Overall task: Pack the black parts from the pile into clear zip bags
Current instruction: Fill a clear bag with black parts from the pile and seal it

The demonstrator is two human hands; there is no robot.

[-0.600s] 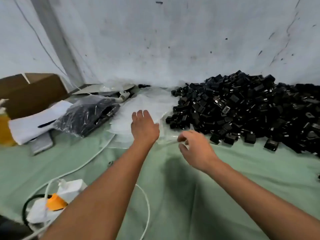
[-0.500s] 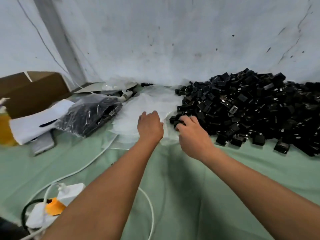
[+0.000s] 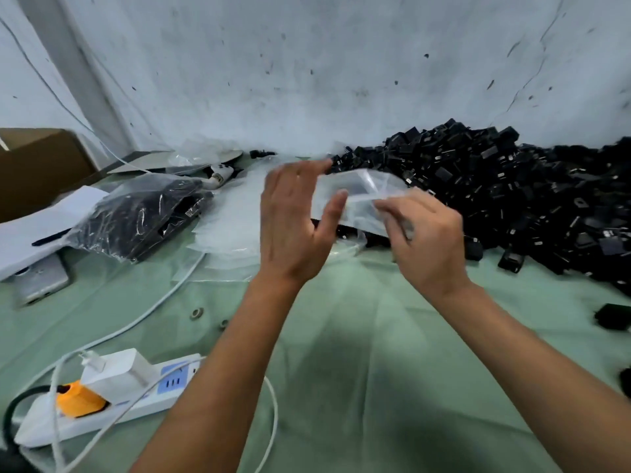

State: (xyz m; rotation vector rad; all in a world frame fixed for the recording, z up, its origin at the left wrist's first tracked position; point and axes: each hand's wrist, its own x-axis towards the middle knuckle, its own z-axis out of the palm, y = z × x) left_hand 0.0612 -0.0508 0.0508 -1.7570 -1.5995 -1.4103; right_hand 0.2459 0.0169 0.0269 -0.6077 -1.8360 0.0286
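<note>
Clear zip bag pinched between left hand and right hand

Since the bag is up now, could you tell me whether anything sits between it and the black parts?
Nothing visible does. Both the left hand and right hand hold the clear zip bag just in front of the pile of black parts.

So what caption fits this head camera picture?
Two hands, left hand and right hand, hold a clear zip bag beside the pile of black parts.
</note>
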